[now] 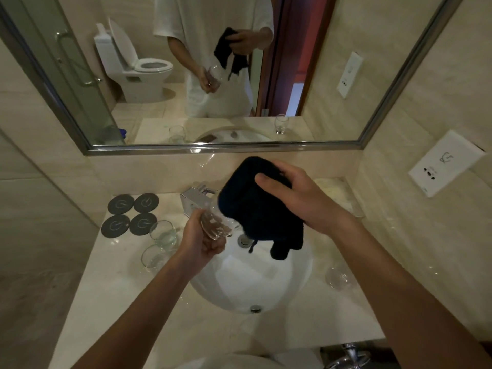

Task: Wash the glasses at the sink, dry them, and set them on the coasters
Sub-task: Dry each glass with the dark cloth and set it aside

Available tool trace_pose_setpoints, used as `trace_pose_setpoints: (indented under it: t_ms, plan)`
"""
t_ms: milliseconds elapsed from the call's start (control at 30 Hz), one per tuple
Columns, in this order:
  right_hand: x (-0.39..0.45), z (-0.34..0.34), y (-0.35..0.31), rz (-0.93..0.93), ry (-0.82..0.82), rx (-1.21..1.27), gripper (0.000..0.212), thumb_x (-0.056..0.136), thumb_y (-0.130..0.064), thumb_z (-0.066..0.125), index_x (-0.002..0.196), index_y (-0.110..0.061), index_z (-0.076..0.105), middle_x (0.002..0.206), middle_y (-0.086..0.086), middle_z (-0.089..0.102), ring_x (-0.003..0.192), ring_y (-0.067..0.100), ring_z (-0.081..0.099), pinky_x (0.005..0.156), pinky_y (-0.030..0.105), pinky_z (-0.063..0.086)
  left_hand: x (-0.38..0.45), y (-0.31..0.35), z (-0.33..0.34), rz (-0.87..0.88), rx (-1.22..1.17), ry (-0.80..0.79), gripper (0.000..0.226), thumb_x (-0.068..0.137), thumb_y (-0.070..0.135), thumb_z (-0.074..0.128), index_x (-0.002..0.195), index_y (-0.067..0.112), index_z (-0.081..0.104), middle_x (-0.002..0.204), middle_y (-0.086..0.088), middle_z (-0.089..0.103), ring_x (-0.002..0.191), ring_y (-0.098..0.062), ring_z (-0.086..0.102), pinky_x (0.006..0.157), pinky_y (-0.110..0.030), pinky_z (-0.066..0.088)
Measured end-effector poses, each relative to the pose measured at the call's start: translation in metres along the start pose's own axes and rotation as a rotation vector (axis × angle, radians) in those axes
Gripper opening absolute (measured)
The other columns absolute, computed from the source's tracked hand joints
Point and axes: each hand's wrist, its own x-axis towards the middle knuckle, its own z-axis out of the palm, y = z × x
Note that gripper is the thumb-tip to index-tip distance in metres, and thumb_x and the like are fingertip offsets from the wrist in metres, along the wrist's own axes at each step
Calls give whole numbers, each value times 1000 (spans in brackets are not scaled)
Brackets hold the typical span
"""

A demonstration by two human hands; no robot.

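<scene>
- Right now the left hand (202, 241) curls round a clear glass (215, 222) held tilted above the sink (292, 283), and the right hand (295, 195) grips a dark cloth (250, 203) pressed against the glass's upper end — this looks like the drying step.
- Wet glass is slippery; if the cloth pushes harder than the left hand's grip resists, the glass could slide out and strike the basin or the tap (194, 198) just behind it.
- A loose tail of the cloth hangs down over the basin — it may soak up water there and put moisture back on the glass.
- Two more glasses (162, 233) stand on the bench just beside the left forearm; a careless swing toward the four coasters (131, 214) could knock them over.
- Another glass (339, 276) sits right of the basin, near the right arm's path.
- All four coasters lie bare, so most of the task appears to remain.
</scene>
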Motion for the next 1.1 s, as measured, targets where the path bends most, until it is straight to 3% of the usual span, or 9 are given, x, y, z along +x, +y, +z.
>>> trace_pose_setpoints:
  t_ms: [133,267,367,500,600,767,867,1000,1100]
  plan:
    - [8,4,6,50,-157,-305,24,101,-44,51,112,-28,65,101,-12,70,95,5,67,84,29,57,-10,-1,13,-1,-120,-133,38,97,32,35,69,13,53,55,-3,49,41,-15,41,39,-19,31]
    - [11,12,21,49,-91,-381,30,107,-38,40,87,-27,60,78,-20,57,76,0,54,79,28,44,-9,-6,13,6,-140,-80,37,91,41,47,70,15,62,67,-6,55,61,-17,46,55,-27,36]
    - [14,10,22,51,-32,-436,16,100,-37,57,108,-26,63,98,-14,64,90,2,62,83,26,53,-11,-6,9,48,-152,-107,37,87,41,49,66,14,64,63,-5,55,57,-17,43,54,-30,29]
    - [18,13,25,111,-28,-554,52,79,-47,80,121,-33,52,105,-8,58,93,9,61,78,28,57,-16,2,12,130,35,-50,37,96,40,42,71,17,57,58,-1,52,47,-15,40,47,-24,21]
    - [20,19,27,172,-13,-606,62,71,-49,86,120,-31,52,107,-4,57,93,12,59,74,24,53,-18,8,15,198,138,-71,47,100,39,39,61,22,61,59,-2,51,50,-15,39,47,-21,22]
    - [21,25,25,139,37,-741,58,72,-48,85,116,-27,53,112,-3,54,102,15,54,82,27,49,-16,7,13,313,312,-49,36,103,38,32,81,18,52,60,1,58,53,-13,50,46,-23,35]
    - [21,18,13,169,-52,-675,54,78,-39,82,122,-31,53,116,-6,55,98,12,58,78,24,53,-15,2,9,316,331,-17,33,101,39,32,88,16,52,65,-2,60,59,-16,52,48,-25,37]
    - [22,6,15,195,-68,-276,51,75,-28,87,118,-32,60,116,-6,61,101,16,67,84,37,62,-18,8,12,231,151,-15,29,99,34,36,84,14,51,64,-5,51,55,-17,42,47,-23,28]
    - [20,12,27,140,-28,-404,54,70,-32,90,116,-29,63,110,-9,65,100,9,66,83,25,59,-18,13,10,285,184,-42,31,98,37,37,83,13,50,64,-4,50,51,-15,43,43,-21,28]
